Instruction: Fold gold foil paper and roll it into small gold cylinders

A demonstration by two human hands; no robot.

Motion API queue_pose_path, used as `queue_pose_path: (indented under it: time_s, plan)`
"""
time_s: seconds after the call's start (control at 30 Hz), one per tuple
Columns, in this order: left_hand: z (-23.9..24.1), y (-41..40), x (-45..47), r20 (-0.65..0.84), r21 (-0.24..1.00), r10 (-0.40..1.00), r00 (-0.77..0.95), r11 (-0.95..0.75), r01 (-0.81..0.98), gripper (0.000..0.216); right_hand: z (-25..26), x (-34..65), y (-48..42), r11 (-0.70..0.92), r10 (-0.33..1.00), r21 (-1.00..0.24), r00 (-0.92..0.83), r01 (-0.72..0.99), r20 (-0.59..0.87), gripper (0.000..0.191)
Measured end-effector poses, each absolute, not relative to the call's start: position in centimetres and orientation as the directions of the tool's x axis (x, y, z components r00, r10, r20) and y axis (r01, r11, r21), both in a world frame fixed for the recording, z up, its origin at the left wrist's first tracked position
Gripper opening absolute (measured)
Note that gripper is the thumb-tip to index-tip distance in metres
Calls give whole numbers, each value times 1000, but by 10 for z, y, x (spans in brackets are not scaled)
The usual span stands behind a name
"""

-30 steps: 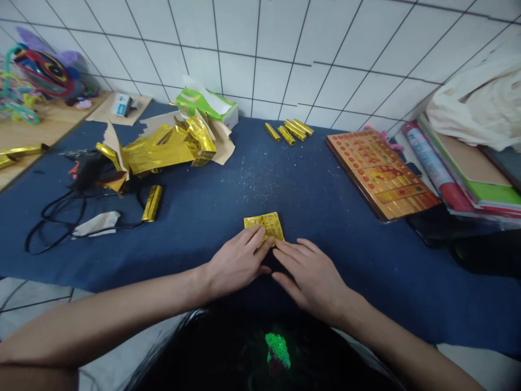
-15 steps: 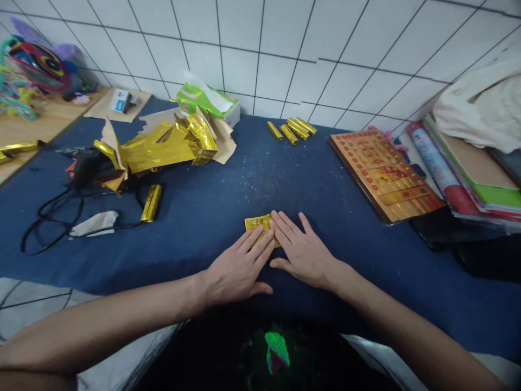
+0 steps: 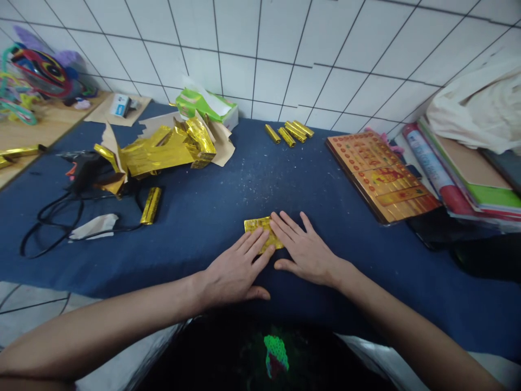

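Observation:
A small flat piece of gold foil paper (image 3: pixel 253 224) lies on the dark blue tablecloth (image 3: pixel 195 217) near the table's front. My left hand (image 3: pixel 238 263) rests on its left and lower part with fingers stretched out. From the other side my right hand (image 3: pixel 303 250) lies flat over the right part, fingers spread and thumb apart. Both sets of fingertips press on the foil and hide much of it. Neither hand grips anything.
Several gold rolls (image 3: pixel 293 133) lie near the tiled wall. An orange-gold stack of printed paper (image 3: pixel 385 176) is at right. Crumpled gold foil (image 3: pixel 163 149), a green tissue pack (image 3: pixel 207 106), a gold roll pair (image 3: pixel 151 206) and a black cord (image 3: pixel 38 217) occupy the left.
The hands have moved slightly apart on the gold foil paper, so more of it shows between them. The view has shifted a little.

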State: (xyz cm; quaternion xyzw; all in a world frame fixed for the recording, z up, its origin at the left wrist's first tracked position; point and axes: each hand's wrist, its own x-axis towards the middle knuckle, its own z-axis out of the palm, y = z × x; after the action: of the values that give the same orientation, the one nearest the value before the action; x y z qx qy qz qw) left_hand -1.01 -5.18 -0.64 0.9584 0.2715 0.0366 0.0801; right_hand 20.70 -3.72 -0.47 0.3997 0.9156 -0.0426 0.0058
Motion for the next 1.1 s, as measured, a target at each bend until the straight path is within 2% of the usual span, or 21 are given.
queue_pose_path:
  time_s: [0.17,0.27,0.4,0.5,0.63,0.8,0.9,1.1]
  plan:
    - [-8,-51,-11,19,180,517,856,-843,506,85,-6,211,-35,645,762,-52,-647,763,-35,73]
    - [-9,-50,-11,18,189,509,860,-847,497,87,1,210,-32,630,772,-96,-635,770,-31,71]
    - [-9,-49,-11,23,191,494,869,-856,481,87,18,201,-16,505,852,-262,-523,823,1,39]
    - [-7,-48,-11,17,196,491,871,-856,479,87,28,189,5,417,892,-328,-450,848,-29,29]
    - [-6,-48,-11,4,198,480,877,-860,470,86,31,173,32,392,871,-292,-454,873,-189,33]
    - [-7,-48,-12,7,210,471,882,-863,459,85,34,163,48,433,769,-345,-541,833,-341,42]
    - [-8,-48,-13,15,234,464,886,-863,448,85,32,161,47,454,752,-376,-574,808,-324,41]
    - [-7,-47,-12,0,281,452,892,-856,433,84,21,160,41,425,774,-484,-584,765,-244,26]
